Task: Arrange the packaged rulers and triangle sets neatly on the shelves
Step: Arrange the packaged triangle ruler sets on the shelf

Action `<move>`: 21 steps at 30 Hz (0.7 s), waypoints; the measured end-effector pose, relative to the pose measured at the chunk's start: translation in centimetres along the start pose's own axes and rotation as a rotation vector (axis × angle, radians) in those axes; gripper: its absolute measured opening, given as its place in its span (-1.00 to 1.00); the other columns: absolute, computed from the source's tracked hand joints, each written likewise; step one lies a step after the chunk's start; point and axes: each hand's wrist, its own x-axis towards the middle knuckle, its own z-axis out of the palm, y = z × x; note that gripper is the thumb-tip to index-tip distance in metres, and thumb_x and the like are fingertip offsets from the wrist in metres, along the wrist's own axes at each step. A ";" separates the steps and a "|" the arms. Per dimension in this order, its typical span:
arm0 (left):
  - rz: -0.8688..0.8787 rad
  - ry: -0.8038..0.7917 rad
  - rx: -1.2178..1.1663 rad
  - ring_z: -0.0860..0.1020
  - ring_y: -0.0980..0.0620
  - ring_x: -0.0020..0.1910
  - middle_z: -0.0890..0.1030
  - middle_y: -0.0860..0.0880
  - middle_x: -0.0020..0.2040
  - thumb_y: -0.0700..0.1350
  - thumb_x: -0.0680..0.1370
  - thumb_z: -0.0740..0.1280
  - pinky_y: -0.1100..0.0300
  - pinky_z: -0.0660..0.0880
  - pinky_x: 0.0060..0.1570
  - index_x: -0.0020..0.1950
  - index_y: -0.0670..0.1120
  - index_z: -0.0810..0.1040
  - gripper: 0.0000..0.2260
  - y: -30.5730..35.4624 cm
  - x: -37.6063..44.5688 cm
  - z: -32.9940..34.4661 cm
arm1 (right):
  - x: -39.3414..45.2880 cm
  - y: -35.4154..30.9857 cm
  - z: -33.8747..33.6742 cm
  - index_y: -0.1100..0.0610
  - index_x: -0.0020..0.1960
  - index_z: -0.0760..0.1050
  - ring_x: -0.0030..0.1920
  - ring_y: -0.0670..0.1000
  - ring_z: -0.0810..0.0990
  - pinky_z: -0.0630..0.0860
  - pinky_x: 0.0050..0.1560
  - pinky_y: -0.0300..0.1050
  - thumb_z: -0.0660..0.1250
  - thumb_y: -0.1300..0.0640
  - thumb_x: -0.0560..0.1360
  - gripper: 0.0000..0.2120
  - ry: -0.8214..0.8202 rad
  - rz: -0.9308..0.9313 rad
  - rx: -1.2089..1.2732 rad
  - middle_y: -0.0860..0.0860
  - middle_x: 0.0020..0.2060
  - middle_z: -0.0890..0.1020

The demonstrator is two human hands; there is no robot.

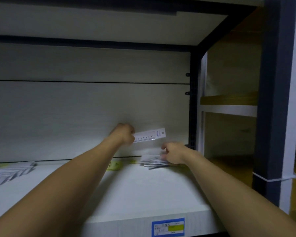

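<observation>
1. The left hand (125,134) grips one packaged ruler (150,135) by its left end, holding it lifted near the shelf's back panel (75,117), its free end pointing right.
2. The right hand (173,153) rests on a small pile of packages (152,161) at the back right of the white shelf (143,190); its fingers look curled onto the top pack, though blur hides the exact hold.
3. More packages (10,171) lie fanned at the shelf's left edge.
4. The step in hand seems to be adding the lifted ruler to the right pile.
5. Next, it likely needs lowering flat, edges squared with the packs beneath.
</observation>
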 end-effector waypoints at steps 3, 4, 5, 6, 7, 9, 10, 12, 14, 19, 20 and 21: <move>-0.021 -0.007 0.011 0.53 -0.11 -0.04 0.60 -0.12 -0.03 -0.23 0.45 0.29 0.14 0.49 -0.11 0.05 -0.12 0.62 -0.79 -1.1 -0.5 0.0 | 0.8 -0.1 1.0 0.00 0.42 0.40 0.31 0.17 0.47 0.41 0.36 0.05 0.29 -0.06 0.57 -0.56 -0.030 -0.029 -0.025 0.08 0.37 0.48; -0.025 -0.006 0.010 0.54 -0.11 -0.05 0.60 -0.12 -0.03 -0.22 0.45 0.29 0.14 0.49 -0.11 0.04 -0.11 0.62 -0.79 -1.4 -0.6 0.0 | 0.9 -0.2 1.0 0.01 0.42 0.41 0.30 0.17 0.48 0.42 0.35 0.06 0.31 -0.04 0.57 -0.57 -0.032 -0.033 -0.032 0.09 0.36 0.48; -0.026 -0.004 0.011 0.54 -0.12 -0.04 0.60 -0.12 -0.02 -0.22 0.45 0.29 0.13 0.50 -0.10 0.04 -0.10 0.62 -0.79 -1.6 -0.7 0.1 | 1.0 -0.1 1.0 0.03 0.42 0.41 0.30 0.17 0.48 0.42 0.35 0.07 0.33 -0.02 0.57 -0.56 -0.026 -0.045 -0.047 0.09 0.35 0.48; -0.030 0.000 0.012 0.55 -0.13 -0.03 0.61 -0.13 0.00 -0.21 0.45 0.29 0.14 0.50 -0.11 0.03 -0.10 0.62 -0.79 -1.8 -0.9 0.1 | 1.0 -0.2 0.8 0.05 0.43 0.41 0.30 0.16 0.48 0.42 0.35 0.07 0.36 -0.01 0.55 -0.53 -0.018 -0.057 -0.075 0.09 0.35 0.48; -0.034 0.002 0.014 0.54 -0.12 -0.03 0.61 -0.13 0.00 -0.21 0.45 0.29 0.15 0.49 -0.13 0.03 -0.10 0.62 -0.79 -1.9 -1.0 0.2 | 1.0 -0.2 0.6 0.06 0.43 0.41 0.31 0.17 0.47 0.42 0.35 0.08 0.39 0.00 0.53 -0.50 -0.001 -0.071 -0.108 0.10 0.35 0.47; -0.036 -0.006 0.024 0.52 -0.10 -0.06 0.62 -0.12 -0.01 -0.22 0.47 0.29 0.18 0.44 -0.16 0.04 -0.11 0.63 -0.81 -1.8 -1.5 0.3 | 0.9 -0.4 0.4 0.10 0.40 0.43 0.29 0.19 0.45 0.42 0.33 0.07 0.42 0.02 0.48 -0.48 0.056 -0.087 -0.178 0.11 0.31 0.45; -0.033 -0.009 0.033 0.51 -0.09 -0.07 0.62 -0.12 -0.01 -0.21 0.47 0.30 0.18 0.42 -0.16 0.04 -0.11 0.63 -0.81 -1.7 -1.6 0.3 | 0.9 -0.4 0.4 0.11 0.38 0.45 0.28 0.19 0.45 0.42 0.31 0.06 0.42 0.04 0.46 -0.49 0.094 -0.091 -0.213 0.12 0.29 0.45; -0.026 -0.013 0.047 0.50 -0.08 -0.09 0.60 -0.10 -0.05 -0.21 0.48 0.31 0.17 0.42 -0.15 0.05 -0.12 0.63 -0.82 -1.7 -1.7 0.3 | 0.8 -0.5 0.3 0.11 0.29 0.50 0.25 0.19 0.46 0.41 0.27 0.04 0.37 0.10 0.44 -0.58 0.144 -0.092 -0.253 0.12 0.22 0.48; -0.039 -0.011 0.043 0.48 -0.06 -0.11 0.56 -0.07 -0.10 -0.22 0.48 0.31 0.16 0.40 -0.17 0.03 -0.12 0.63 -0.83 -1.7 -2.0 0.1 | 0.7 -0.8 0.0 0.12 0.14 0.56 0.18 0.19 0.51 0.43 0.20 0.00 0.31 0.14 0.43 -0.71 0.166 -0.084 -0.236 0.11 0.12 0.54; -0.055 0.011 0.042 0.46 -0.06 -0.12 0.59 -0.08 -0.08 -0.23 0.45 0.29 0.20 0.37 -0.16 -0.01 -0.11 0.62 -0.83 -2.0 -2.6 0.0 | 0.3 -1.1 -0.7 0.15 -0.09 0.53 -0.11 0.17 0.56 0.45 -0.16 -0.10 0.25 0.18 0.40 -0.87 0.183 -0.050 -0.078 0.07 -0.15 0.57; -0.061 0.012 0.042 0.46 -0.06 -0.12 0.59 -0.08 -0.07 -0.23 0.45 0.29 0.20 0.37 -0.16 -0.03 -0.10 0.61 -0.84 -2.0 -2.8 0.0 | 0.3 -1.0 -0.8 0.16 -0.11 0.55 -0.15 0.17 0.57 0.46 -0.22 -0.09 0.24 0.19 0.40 -0.86 0.191 -0.050 -0.052 0.08 -0.17 0.58; -0.067 0.010 0.040 0.46 -0.07 -0.12 0.59 -0.08 -0.07 -0.23 0.45 0.29 0.20 0.37 -0.16 -0.07 -0.07 0.59 -0.86 -2.1 -3.0 0.1 | 0.2 -1.0 -0.9 0.16 -0.14 0.55 -0.19 0.17 0.57 0.46 -0.27 -0.09 0.23 0.20 0.39 -0.87 0.202 -0.051 -0.041 0.09 -0.18 0.57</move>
